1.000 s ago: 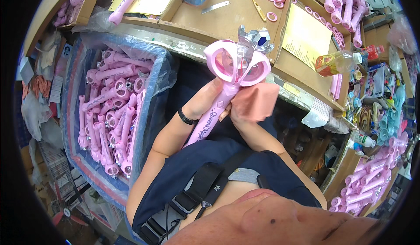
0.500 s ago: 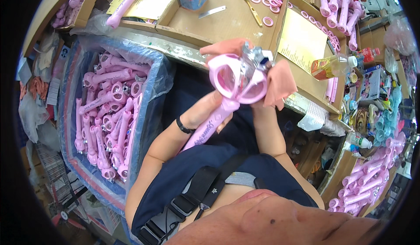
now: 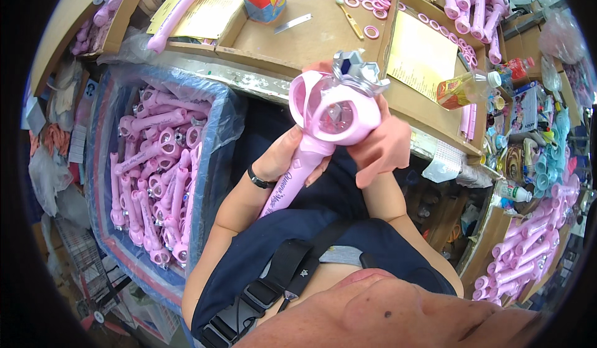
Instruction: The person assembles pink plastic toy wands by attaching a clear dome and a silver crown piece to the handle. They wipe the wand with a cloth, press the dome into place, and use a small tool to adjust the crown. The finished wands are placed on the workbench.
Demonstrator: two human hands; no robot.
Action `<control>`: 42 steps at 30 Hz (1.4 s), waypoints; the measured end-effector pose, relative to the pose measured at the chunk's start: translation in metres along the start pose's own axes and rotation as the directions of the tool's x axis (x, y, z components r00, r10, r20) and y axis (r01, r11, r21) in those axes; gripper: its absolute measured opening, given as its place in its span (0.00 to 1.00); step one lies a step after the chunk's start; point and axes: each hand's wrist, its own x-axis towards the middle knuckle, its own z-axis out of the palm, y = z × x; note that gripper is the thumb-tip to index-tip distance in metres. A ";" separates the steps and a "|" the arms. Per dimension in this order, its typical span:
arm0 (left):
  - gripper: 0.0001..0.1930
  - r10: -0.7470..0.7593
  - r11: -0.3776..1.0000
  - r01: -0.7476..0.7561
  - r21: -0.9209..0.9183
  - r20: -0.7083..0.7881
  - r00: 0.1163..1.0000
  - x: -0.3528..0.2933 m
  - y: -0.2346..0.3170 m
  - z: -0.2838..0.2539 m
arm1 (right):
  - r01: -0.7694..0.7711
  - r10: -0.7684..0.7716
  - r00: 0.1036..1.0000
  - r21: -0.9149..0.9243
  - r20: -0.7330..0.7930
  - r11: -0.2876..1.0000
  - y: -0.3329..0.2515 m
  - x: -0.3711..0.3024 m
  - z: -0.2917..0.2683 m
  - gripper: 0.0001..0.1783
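Note:
A pink toy wand with a clear globe in its head and a silver crown on top is held up in front of my chest, tilted to the right. My left hand is closed around the upper handle, just below the head. A peach-coloured cloth lies bunched against the right side of the head. My right hand grips this cloth from behind, its fingers mostly hidden under the fabric and the head. The lower end of the handle rests close to my dark apron.
On the left stands a blue plastic-lined bin full of similar wands. Ahead, a cardboard tray holds pink rings, a yellow brush and a metal ruler. Bottles and more pink wands are at the right.
The wand's head has turned, so the crown now shows uncovered and the globe faces me. The cloth has slid off the crown, down to the head's right side.

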 end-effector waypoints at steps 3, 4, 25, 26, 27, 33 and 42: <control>0.34 -0.133 0.986 0.132 -0.104 0.000 0.991 0.003 -0.004 0.001 | 0.504 -0.526 0.850 -0.248 -0.027 0.827 -0.028 0.027 0.002 0.12; 0.34 -0.120 0.987 0.118 -0.111 -0.010 0.993 0.004 -0.004 0.003 | 0.663 -0.690 0.721 -0.348 0.060 0.663 -0.028 0.036 0.004 0.13; 0.27 0.138 0.862 0.067 0.502 -0.360 0.923 -0.005 0.000 0.004 | 0.112 -0.067 0.984 -0.279 0.166 0.954 0.029 0.020 0.008 0.20; 0.28 0.134 0.832 0.100 0.546 -0.372 0.918 -0.005 0.001 0.003 | -0.154 0.117 0.988 0.566 0.102 0.810 0.029 0.015 0.024 0.24; 0.29 0.220 0.814 0.029 0.581 -0.354 0.909 -0.002 -0.001 0.002 | 0.046 -0.075 0.995 0.374 0.064 0.926 0.021 0.007 0.030 0.30; 0.34 0.223 0.895 -0.071 0.441 -0.303 0.927 0.001 -0.012 -0.010 | 0.262 -0.187 0.960 0.442 -0.207 0.858 -0.019 -0.019 0.072 0.45; 0.39 -0.121 0.977 0.114 -0.181 -0.026 0.992 -0.001 -0.012 -0.011 | -0.349 -0.086 0.927 0.925 0.364 0.151 0.059 0.007 0.041 0.27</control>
